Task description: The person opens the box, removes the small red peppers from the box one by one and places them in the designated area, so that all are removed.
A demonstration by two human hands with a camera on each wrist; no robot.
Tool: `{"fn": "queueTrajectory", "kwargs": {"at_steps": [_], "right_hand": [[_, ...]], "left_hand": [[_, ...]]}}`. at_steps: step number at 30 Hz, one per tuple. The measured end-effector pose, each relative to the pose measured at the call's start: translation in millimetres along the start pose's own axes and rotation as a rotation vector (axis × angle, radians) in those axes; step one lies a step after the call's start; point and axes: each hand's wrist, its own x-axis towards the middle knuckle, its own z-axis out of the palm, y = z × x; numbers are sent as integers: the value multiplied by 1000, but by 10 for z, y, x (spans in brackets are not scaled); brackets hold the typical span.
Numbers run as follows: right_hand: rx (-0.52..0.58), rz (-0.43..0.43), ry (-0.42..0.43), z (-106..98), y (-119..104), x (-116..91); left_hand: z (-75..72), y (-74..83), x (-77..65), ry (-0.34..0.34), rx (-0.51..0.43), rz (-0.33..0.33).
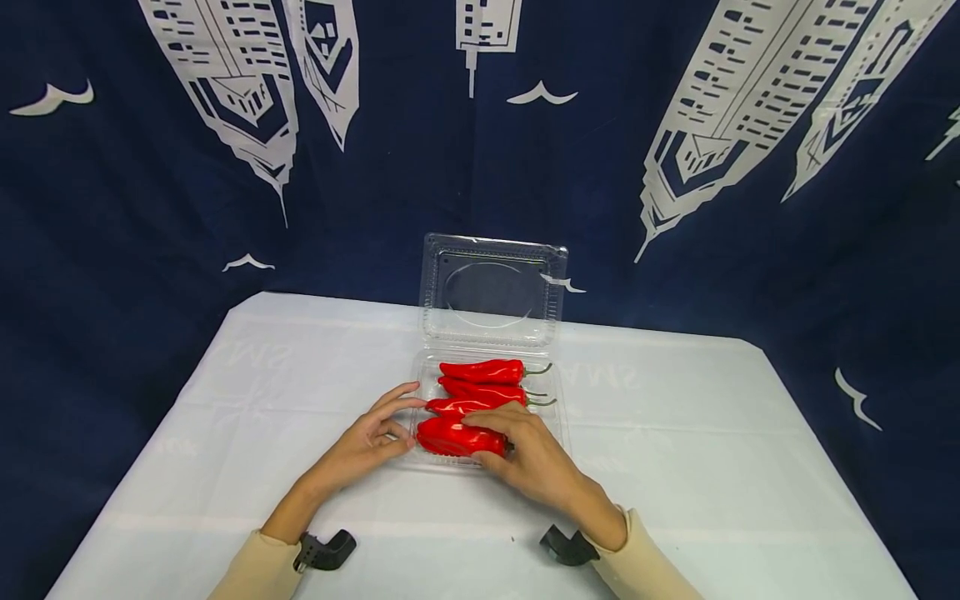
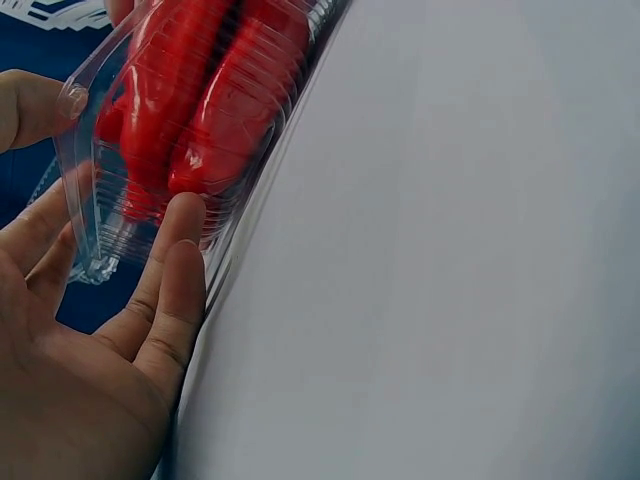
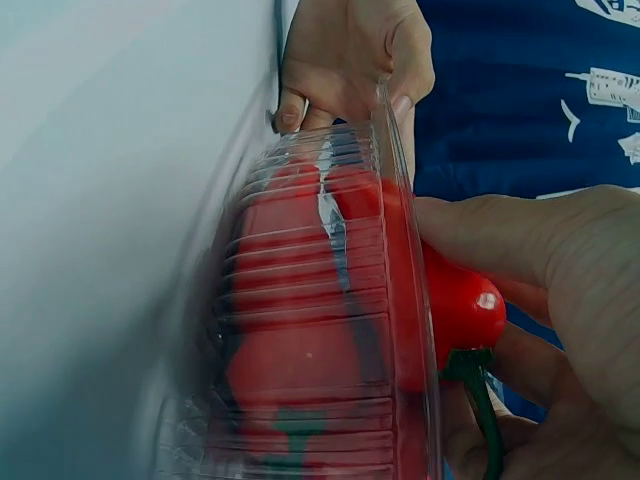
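Note:
A clear plastic clamshell box [image 1: 553, 423] holds several glossy red chili peppers [image 1: 483, 371] with green stems pointing right. My right hand [image 1: 534, 454] grips the front red chili pepper [image 1: 450, 435] between thumb and fingers. In the right wrist view, this pepper [image 3: 465, 310] sits at the box rim, above other peppers seen through the ribbed wall. My left hand [image 1: 367, 442] is at the box's left side, fingers spread. Two fingertips [image 2: 183, 215] lie against the outer wall in the left wrist view, another digit right at the rim.
The box's hinged lid [image 1: 495, 242] stands raised behind its base, toward the backdrop. White cloth covers the table [image 1: 675, 467]. A dark blue curtain [image 1: 420, 167] with white building prints hangs behind. Dark wrist mounts [image 1: 326, 550] sit by both sleeves.

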Motion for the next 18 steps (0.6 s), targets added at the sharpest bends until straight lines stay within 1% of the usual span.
{"fn": "queueTrajectory", "kwargs": {"at_steps": [7,13,18], "right_hand": [[-8,36,5,-12,6,-4],[46,6,17,-8,4,1],[33,7,2,-11,-1,-7]], "left_hand": [[2,10,-5,6,0,-14],[2,15,-6,12,11,-25],[7,15,-9,9,9,-24]]}}
